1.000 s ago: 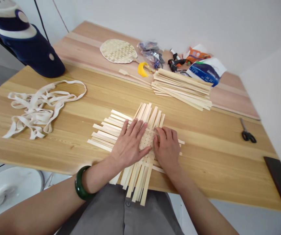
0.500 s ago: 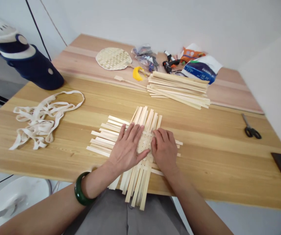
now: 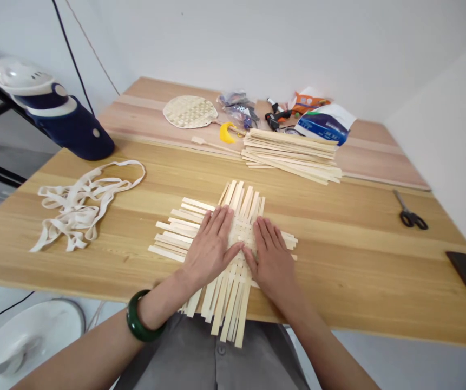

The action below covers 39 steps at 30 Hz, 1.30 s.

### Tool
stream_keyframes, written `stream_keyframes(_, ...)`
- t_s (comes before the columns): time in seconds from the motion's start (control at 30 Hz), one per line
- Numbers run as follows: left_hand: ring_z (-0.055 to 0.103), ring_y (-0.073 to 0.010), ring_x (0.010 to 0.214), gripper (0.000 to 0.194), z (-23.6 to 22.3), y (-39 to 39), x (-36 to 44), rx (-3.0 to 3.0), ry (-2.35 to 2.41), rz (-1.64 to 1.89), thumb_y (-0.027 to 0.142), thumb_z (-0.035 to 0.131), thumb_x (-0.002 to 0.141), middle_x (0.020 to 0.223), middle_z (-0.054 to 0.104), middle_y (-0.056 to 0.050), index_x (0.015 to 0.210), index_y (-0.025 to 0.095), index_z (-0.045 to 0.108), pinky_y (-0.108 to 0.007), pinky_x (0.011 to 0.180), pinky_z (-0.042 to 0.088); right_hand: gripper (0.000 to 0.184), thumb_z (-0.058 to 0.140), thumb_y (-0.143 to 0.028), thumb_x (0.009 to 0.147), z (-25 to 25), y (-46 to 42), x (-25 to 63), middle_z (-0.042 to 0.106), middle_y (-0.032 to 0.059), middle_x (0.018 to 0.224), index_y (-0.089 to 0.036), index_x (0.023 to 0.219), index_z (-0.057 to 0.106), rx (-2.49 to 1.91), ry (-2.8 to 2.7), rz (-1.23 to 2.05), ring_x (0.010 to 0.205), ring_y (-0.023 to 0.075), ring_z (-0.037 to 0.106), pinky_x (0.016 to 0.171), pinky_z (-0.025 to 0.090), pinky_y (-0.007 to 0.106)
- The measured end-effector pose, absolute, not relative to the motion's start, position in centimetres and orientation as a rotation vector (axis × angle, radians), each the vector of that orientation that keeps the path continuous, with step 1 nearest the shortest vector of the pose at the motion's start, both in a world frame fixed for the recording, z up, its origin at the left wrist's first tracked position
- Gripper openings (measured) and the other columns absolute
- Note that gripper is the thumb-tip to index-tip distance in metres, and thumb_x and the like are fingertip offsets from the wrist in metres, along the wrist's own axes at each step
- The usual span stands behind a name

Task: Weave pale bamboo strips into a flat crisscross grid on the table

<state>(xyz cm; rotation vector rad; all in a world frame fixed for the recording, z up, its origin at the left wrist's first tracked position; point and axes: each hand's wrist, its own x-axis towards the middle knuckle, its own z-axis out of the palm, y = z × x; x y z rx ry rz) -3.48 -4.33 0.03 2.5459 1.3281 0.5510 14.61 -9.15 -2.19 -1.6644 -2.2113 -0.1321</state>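
Note:
A piece of woven pale bamboo strips (image 3: 241, 230) lies flat on the table in front of me, its loose ends sticking out on all sides and some reaching over the near edge. My left hand (image 3: 210, 244) rests flat on the left part of the weave, fingers stretched out. On the right part, my right hand (image 3: 271, 254) also lies flat with its fingers extended. The two thumbs almost meet over the middle of the weave. Both palms hide some of the strips beneath them.
Farther back sit a stack of loose strips (image 3: 291, 154), a woven fan (image 3: 191, 112), a yellow tassel (image 3: 227, 132), a glue gun (image 3: 276, 116) and a tissue pack (image 3: 326, 124). White tape (image 3: 76, 203) lies left, scissors (image 3: 409, 214) right, and a dark blue padded object (image 3: 78, 130) stands far left.
My right hand has gone from curled fingers at the weave's right side to lying flat on it, thumb extended toward the left. My left hand stays in place. The camera view has shifted.

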Motion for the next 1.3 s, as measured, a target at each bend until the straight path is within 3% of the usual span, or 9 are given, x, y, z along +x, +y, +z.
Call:
stream_keyframes(0.17, 0.025, -0.0254, 0.149, 0.059, 1.6, -3.1, -5.2, 2.522, 1.336, 0.626, 0.04, 0.033, 0.102, 0.155, 0.036, -0.017, 0.151, 0.008, 0.027, -0.048, 0.122, 0.025, 0.065, 0.035, -0.04, 0.102, -2.0, -9.1, 14.8, 0.04, 0.0174, 0.153, -0.009, 0.157, 0.017, -1.672, -2.216, -0.09, 0.147, 0.0272, 0.029, 0.119, 0.028, 0.051)
stream_keyframes(0.37, 0.022, -0.0301, 0.149, 0.066, 0.9, -2.5, -7.7, 2.753, 1.389, 0.434, 0.053, 0.036, 0.1, 0.157, 0.033, -0.014, 0.151, 0.011, 0.031, -0.053, 0.122, 0.02, 0.07, 0.038, -0.041, 0.102, 0.6, -9.3, 14.8, 0.035, 0.0149, 0.157, -0.013, 0.158, 0.008, -1.677, -2.208, -0.216, 0.149, 0.0268, 0.022, 0.121, 0.018, 0.054)
stream_keyframes(0.6, 0.028, -0.0307, 0.147, 0.066, -0.4, -3.1, -7.9, 2.744, 1.371, 0.409, 0.055, 0.039, 0.098, 0.155, 0.037, -0.016, 0.148, 0.012, 0.038, -0.052, 0.122, 0.022, 0.076, 0.037, -0.05, 0.1, -0.8, -10.3, 15.3, 0.036, 0.0216, 0.154, -0.006, 0.156, 0.011, -1.763, -2.22, -0.145, 0.147, 0.0315, 0.027, 0.118, 0.024, 0.056)
stream_keyframes(1.0, 0.029, -0.0301, 0.147, 0.062, -0.6, -3.0, -7.9, 2.731, 1.38, 0.43, 0.052, 0.036, 0.1, 0.154, 0.039, -0.015, 0.147, 0.01, 0.04, -0.052, 0.121, 0.023, 0.07, 0.036, -0.047, 0.1, -1.8, -10.4, 15.3, 0.036, 0.0226, 0.154, -0.004, 0.153, 0.023, -1.781, -2.208, -0.104, 0.147, 0.0312, 0.027, 0.118, 0.025, 0.055)
stream_keyframes(1.3, 0.025, -0.0279, 0.148, 0.067, 1.2, -2.9, -8.7, 2.678, 1.334, 0.462, 0.056, 0.03, 0.1, 0.157, 0.034, -0.016, 0.151, 0.012, 0.031, -0.052, 0.121, 0.022, 0.06, 0.043, -0.048, 0.099, 2.6, -11.6, 18.4, 0.048, 0.0121, 0.148, -0.019, 0.151, 0.033, -1.718, -2.074, -0.22, 0.145, 0.0276, 0.033, 0.121, 0.017, 0.057)
